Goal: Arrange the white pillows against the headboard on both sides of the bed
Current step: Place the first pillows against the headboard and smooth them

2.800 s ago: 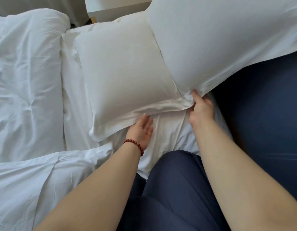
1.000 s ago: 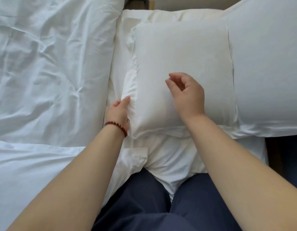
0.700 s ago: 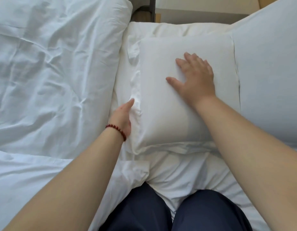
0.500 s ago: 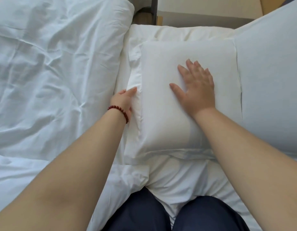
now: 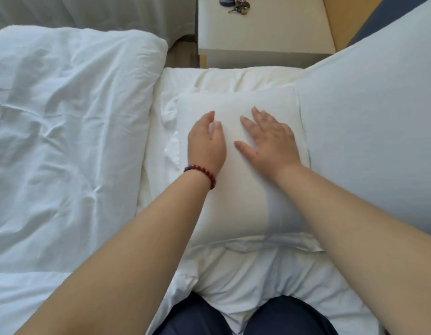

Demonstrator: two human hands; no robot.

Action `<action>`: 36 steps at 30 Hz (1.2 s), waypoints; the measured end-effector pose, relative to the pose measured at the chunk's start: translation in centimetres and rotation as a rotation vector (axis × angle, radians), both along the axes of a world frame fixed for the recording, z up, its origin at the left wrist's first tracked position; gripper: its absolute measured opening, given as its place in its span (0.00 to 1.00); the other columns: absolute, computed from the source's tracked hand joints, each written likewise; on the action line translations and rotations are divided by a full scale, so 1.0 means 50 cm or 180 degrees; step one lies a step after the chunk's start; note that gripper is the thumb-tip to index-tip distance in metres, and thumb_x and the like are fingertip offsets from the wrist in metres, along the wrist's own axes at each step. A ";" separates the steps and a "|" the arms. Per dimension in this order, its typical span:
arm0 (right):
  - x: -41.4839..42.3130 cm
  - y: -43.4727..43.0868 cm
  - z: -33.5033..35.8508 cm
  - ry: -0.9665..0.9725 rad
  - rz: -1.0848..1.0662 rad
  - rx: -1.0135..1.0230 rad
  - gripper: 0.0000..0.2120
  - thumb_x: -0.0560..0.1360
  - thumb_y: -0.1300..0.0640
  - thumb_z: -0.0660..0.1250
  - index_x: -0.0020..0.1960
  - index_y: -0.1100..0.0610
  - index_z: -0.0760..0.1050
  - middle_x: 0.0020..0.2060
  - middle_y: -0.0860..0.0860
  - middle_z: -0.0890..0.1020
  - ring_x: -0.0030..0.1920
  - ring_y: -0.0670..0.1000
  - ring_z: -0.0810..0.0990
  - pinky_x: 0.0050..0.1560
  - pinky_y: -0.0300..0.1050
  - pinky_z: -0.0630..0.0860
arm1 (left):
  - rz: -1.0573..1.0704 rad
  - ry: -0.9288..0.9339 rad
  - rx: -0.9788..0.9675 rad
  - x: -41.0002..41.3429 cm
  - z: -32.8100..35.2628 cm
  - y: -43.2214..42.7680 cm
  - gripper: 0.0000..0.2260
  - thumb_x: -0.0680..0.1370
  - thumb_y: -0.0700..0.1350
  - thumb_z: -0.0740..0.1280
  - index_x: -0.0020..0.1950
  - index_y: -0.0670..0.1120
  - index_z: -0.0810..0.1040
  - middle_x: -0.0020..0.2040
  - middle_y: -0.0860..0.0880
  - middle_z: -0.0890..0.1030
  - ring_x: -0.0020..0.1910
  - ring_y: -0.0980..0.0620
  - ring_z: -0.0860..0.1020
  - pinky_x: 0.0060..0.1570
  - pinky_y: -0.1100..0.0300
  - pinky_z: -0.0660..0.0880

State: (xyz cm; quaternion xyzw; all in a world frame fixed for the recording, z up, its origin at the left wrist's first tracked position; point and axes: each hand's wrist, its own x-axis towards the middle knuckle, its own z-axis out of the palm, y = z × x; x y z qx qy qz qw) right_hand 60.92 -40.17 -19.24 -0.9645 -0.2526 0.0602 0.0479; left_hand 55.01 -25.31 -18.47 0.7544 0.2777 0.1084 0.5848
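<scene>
A white pillow [image 5: 236, 197] lies flat on the bed sheet [image 5: 233, 78] in the middle of the head view. Both hands rest on top of it, side by side. My left hand [image 5: 206, 143], with a red bead bracelet on the wrist, lies palm down on the pillow's left half with the fingers straight. My right hand [image 5: 270, 139] presses flat on the right half, fingers spread. A second, larger white pillow [image 5: 369, 131] stands tilted at the right, its edge touching the flat pillow. A dark blue headboard [image 5: 388, 15] shows above it at the top right.
A crumpled white duvet [image 5: 64, 131] covers the left side of the bed. A white bedside table [image 5: 265, 30] stands beyond the bed's edge, with keys [image 5: 236, 4] on it. My knees in dark blue trousers [image 5: 245, 320] rest on the sheet at the bottom.
My left hand left the pillow's left edge and now lies flat on top beside my right hand. The view has tilted up, showing the bedside table.
</scene>
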 end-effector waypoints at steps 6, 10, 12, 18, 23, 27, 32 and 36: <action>0.119 -0.102 0.023 0.0385 -0.0170 0.0028 0.34 0.79 0.36 0.51 0.80 0.50 0.50 0.80 0.52 0.50 0.79 0.51 0.48 0.78 0.49 0.48 | -0.1153 0.1023 0.2137 0.088 -0.025 -0.090 0.25 0.82 0.57 0.47 0.79 0.53 0.54 0.80 0.54 0.51 0.79 0.52 0.44 0.76 0.47 0.38; 0.129 -0.129 -0.027 0.0599 -0.0513 0.0772 0.34 0.81 0.40 0.53 0.80 0.54 0.48 0.80 0.52 0.49 0.79 0.50 0.46 0.77 0.44 0.43 | -0.1128 0.1118 0.2574 0.095 -0.061 -0.127 0.27 0.81 0.60 0.43 0.80 0.54 0.48 0.80 0.55 0.46 0.78 0.51 0.39 0.75 0.44 0.35; 0.137 -0.149 -0.061 0.0710 -0.0625 0.1087 0.33 0.82 0.41 0.53 0.80 0.53 0.47 0.80 0.50 0.48 0.79 0.47 0.45 0.78 0.45 0.43 | -0.1087 0.1096 0.2742 0.104 -0.074 -0.143 0.27 0.81 0.59 0.43 0.80 0.55 0.48 0.80 0.54 0.46 0.78 0.51 0.39 0.74 0.44 0.34; 0.150 -0.162 -0.103 0.0715 -0.0578 0.1376 0.31 0.82 0.43 0.52 0.80 0.52 0.47 0.80 0.50 0.48 0.79 0.45 0.45 0.77 0.41 0.41 | -0.1017 0.1181 0.2881 0.120 -0.096 -0.160 0.27 0.81 0.59 0.43 0.80 0.56 0.47 0.80 0.55 0.46 0.78 0.51 0.38 0.74 0.44 0.33; 0.141 -0.155 -0.085 0.0926 -0.0636 0.1132 0.33 0.82 0.41 0.51 0.80 0.51 0.43 0.80 0.49 0.43 0.78 0.47 0.41 0.74 0.40 0.37 | -0.1095 0.1425 0.2842 0.113 -0.093 -0.160 0.26 0.81 0.59 0.41 0.79 0.57 0.46 0.80 0.55 0.45 0.78 0.52 0.39 0.74 0.45 0.33; 0.116 -0.138 -0.013 0.1333 -0.0779 0.1174 0.32 0.82 0.42 0.52 0.80 0.51 0.44 0.80 0.51 0.41 0.79 0.49 0.40 0.76 0.44 0.38 | -0.1224 0.1611 0.2734 0.105 -0.054 -0.159 0.26 0.81 0.59 0.40 0.79 0.56 0.44 0.80 0.55 0.44 0.78 0.51 0.38 0.74 0.44 0.34; 0.049 -0.181 0.129 0.0378 -0.0348 0.1578 0.24 0.83 0.53 0.55 0.77 0.56 0.60 0.79 0.55 0.52 0.79 0.53 0.46 0.77 0.45 0.43 | -0.1380 0.1686 0.2121 0.083 0.021 -0.211 0.24 0.83 0.57 0.41 0.80 0.58 0.48 0.80 0.56 0.43 0.78 0.51 0.37 0.74 0.45 0.34; 0.018 -0.263 0.255 -0.0244 -0.0535 0.1640 0.23 0.80 0.55 0.57 0.74 0.60 0.66 0.77 0.60 0.58 0.78 0.58 0.51 0.76 0.45 0.44 | -0.1532 0.0922 0.1399 0.116 0.111 -0.313 0.21 0.85 0.52 0.46 0.79 0.54 0.57 0.80 0.55 0.52 0.79 0.53 0.46 0.76 0.55 0.40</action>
